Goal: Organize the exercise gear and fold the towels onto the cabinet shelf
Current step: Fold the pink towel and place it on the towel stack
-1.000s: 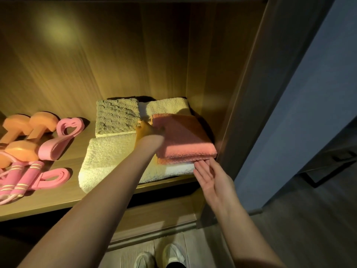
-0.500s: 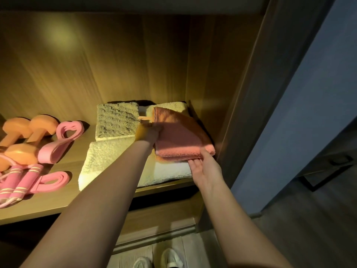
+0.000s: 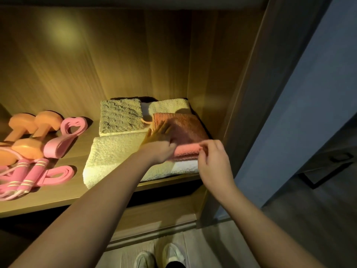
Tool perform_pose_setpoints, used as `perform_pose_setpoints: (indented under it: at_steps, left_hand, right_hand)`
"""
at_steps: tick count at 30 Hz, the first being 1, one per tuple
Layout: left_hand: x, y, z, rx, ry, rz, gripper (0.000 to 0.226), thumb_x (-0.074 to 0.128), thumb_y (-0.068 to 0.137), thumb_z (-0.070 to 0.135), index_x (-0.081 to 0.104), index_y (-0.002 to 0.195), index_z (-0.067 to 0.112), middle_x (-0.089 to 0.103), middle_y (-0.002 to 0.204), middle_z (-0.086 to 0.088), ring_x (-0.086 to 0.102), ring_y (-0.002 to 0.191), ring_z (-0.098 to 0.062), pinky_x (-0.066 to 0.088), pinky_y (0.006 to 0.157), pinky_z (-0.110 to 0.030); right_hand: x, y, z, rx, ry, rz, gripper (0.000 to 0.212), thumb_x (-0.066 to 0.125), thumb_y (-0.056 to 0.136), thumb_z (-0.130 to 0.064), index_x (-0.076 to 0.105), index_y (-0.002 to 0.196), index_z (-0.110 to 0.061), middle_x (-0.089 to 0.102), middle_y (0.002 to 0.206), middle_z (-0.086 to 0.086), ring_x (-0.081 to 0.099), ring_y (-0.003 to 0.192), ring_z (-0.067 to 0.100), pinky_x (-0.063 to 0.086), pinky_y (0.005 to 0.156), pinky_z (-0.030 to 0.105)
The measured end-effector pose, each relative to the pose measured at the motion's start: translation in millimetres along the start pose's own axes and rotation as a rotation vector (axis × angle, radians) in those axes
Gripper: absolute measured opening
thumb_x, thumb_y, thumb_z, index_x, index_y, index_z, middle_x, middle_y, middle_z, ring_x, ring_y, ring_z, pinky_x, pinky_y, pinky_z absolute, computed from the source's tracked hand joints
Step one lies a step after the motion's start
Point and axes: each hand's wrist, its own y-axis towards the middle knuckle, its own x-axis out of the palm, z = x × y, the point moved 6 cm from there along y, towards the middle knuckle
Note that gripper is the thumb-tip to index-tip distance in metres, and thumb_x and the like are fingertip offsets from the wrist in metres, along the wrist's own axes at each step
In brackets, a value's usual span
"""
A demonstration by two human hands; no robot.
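Exercise gear: orange dumbbells point(image 3: 25, 130) lay at the far left of the shelf point(image 3: 58, 196), with pink jump-rope handles point(image 3: 29, 176) in front of them and a looped pink band point(image 3: 65, 136) just to their right.
Second band: another flat pink band point(image 3: 58, 174) lay near the shelf's front edge, beside the handles.
Cream towel: a folded cream towel point(image 3: 112, 157) lay right of the gear and reached the front edge.
Grey towel: a small folded grey towel point(image 3: 120, 118) sat just behind it, toward the back wall.
Left hand: the left hand point(image 3: 158, 144) lay on the left part of the pink towel point(image 3: 185, 128), fingers stretched flat on top and the thumb by the front fold.
Pink towel: it was folded and rested on the cream towel at the shelf's right end.
Right hand: the right hand point(image 3: 214, 159), fingers curled, pinched the pink towel's front fold near its right corner.
Cabinet side wall: the cabinet side wall point(image 3: 208, 64) stood just beside the pink towel.
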Motion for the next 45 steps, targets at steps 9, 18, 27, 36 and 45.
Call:
perform_pose_setpoints:
  at_steps: [9, 18, 27, 36, 45]
  left_hand:
    - [4.7, 10.4, -8.3, -0.043, 0.042, -0.1, 0.072, 0.024, 0.099, 0.049, -0.011, 0.156, 0.024, -0.021, 0.162, 0.0, -0.015, 0.15, -0.018, -0.002, 0.121, -0.052]
    - [19.0, 8.9, -7.5, -0.107, 0.143, -0.167, 0.073, 0.016, 0.099, 0.056, -0.011, 0.156, 0.018, -0.017, 0.163, -0.006, -0.013, 0.15, -0.023, -0.004, 0.12, -0.053]
    - [25.9, 17.8, -13.1, -0.179, 0.124, -0.065, 0.067, 0.005, 0.101, 0.051, -0.017, 0.154, 0.017, -0.028, 0.159, -0.001, -0.023, 0.147, -0.018, -0.006, 0.118, -0.059]
    - [-35.8, -8.4, -81.1, -0.187, 0.213, 0.239, 0.059, 0.034, 0.1, 0.048, 0.029, 0.15, 0.017, 0.034, 0.153, -0.006, 0.034, 0.141, -0.025, 0.025, 0.116, -0.05]
    - [-55.1, 4.5, -164.3, 0.004, 0.321, 0.176, 0.074, 0.048, 0.096, 0.027, 0.01, 0.156, 0.006, 0.008, 0.164, -0.012, 0.012, 0.151, -0.023, 0.017, 0.121, -0.031]
  right_hand:
    - [78.9, 88.3, 10.6, 0.003, -0.613, -0.609, 0.065, 0.038, 0.101, -0.019, 0.005, 0.154, -0.001, 0.0, 0.162, 0.021, 0.014, 0.148, 0.034, 0.02, 0.118, 0.041]
    - [90.3, 93.6, 31.7, 0.059, -0.75, -0.757, 0.064, 0.019, 0.104, -0.039, -0.002, 0.155, -0.008, -0.006, 0.164, 0.011, 0.002, 0.151, 0.028, 0.012, 0.121, 0.044]
    - [109.9, 98.7, 34.4, -0.061, -0.691, -0.602, 0.066, 0.013, 0.104, -0.042, -0.013, 0.153, -0.005, -0.019, 0.161, 0.014, -0.014, 0.15, 0.03, -0.009, 0.12, 0.04]
    - [95.8, 128.6, -19.6, -0.145, -0.393, -0.356, 0.055, 0.038, 0.101, -0.036, 0.029, 0.151, -0.015, 0.032, 0.156, 0.009, 0.029, 0.143, 0.029, 0.023, 0.117, 0.043]
    - [191.4, 144.8, -84.8, -0.584, -0.603, -0.471, 0.078, 0.058, 0.094, -0.022, 0.011, 0.155, -0.007, 0.017, 0.162, 0.012, 0.014, 0.149, 0.03, 0.02, 0.119, 0.041]
